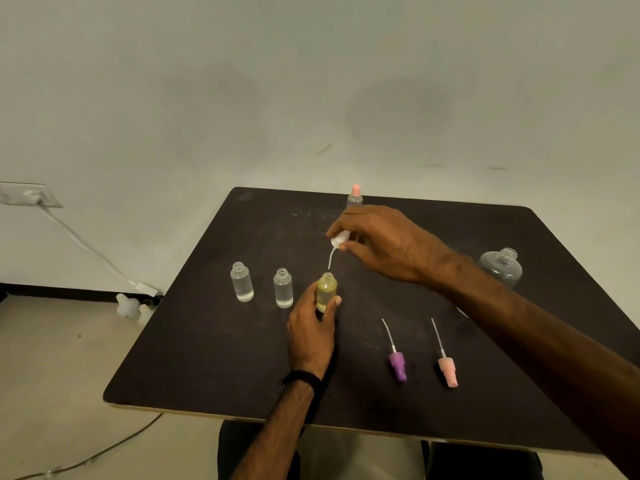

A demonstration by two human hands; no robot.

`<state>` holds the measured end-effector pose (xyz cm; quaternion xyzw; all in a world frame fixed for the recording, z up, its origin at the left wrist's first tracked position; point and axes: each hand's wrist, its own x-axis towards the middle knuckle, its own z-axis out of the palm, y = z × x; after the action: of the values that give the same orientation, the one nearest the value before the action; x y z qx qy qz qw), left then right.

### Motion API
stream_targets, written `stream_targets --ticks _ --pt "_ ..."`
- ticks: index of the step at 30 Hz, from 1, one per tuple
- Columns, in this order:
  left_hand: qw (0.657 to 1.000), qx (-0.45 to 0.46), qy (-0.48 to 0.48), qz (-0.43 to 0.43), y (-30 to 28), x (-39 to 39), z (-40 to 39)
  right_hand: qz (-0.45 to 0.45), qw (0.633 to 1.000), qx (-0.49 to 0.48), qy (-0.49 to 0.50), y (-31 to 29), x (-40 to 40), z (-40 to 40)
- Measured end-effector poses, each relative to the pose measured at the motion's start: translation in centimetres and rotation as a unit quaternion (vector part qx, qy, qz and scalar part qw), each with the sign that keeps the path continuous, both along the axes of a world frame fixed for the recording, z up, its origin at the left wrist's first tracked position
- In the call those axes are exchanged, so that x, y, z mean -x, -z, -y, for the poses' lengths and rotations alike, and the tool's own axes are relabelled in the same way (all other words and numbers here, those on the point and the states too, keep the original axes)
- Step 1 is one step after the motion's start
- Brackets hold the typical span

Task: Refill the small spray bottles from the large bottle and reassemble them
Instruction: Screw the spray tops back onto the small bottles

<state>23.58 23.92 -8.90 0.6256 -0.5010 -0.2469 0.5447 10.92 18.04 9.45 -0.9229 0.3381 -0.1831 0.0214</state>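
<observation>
My left hand [311, 334] grips a small yellowish bottle [326, 292] standing upright on the dark table [214, 358], its neck uncovered. My right hand [377, 242] pinches a white spray head [338, 240] above it, and the dip tube [330, 259] hangs just over the bottle's mouth. Two clear small bottles [241, 281] [283, 288] stand uncapped to the left. A purple spray head [396, 365] and a pink spray head [447, 370] lie on the table at front right. The large clear bottle [501, 268] stands uncapped at far right.
A small bottle with a pink cap [355, 195] stands at the table's far edge behind my right hand. A white cable [86, 251] runs from a wall socket down to the floor at left, near white objects [128, 306] on the floor.
</observation>
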Motion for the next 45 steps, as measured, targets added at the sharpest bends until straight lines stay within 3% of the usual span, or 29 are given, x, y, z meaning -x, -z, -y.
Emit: stream_targets --ticks 6,17,30,34,40,45 --pt "1.000 0.002 -0.001 0.005 0.0 0.0 0.0 -0.021 1.000 -0.018 -0.009 0.8 -0.2 -0.4" --pt "1.000 -0.009 0.004 -0.004 -0.1 0.0 -0.1 -0.084 0.987 -0.135 0.014 4.6 -2.0 0.4" --pt "1.000 -0.012 -0.002 0.008 -0.3 0.0 -0.2 -0.247 0.966 -0.063 0.050 4.6 -4.0 1.8" --pt "1.000 -0.025 -0.007 0.013 -0.1 0.0 0.0 -0.274 0.958 -0.052 0.064 4.1 -4.3 2.1" --pt "1.000 -0.010 -0.003 -0.005 -0.1 0.0 -0.1 -0.272 0.955 -0.118 0.019 2.9 -4.7 2.7" --pt "1.000 -0.012 -0.004 -0.010 -0.3 -0.1 -0.1 -0.291 0.952 -0.098 -0.005 2.5 -5.3 2.4"
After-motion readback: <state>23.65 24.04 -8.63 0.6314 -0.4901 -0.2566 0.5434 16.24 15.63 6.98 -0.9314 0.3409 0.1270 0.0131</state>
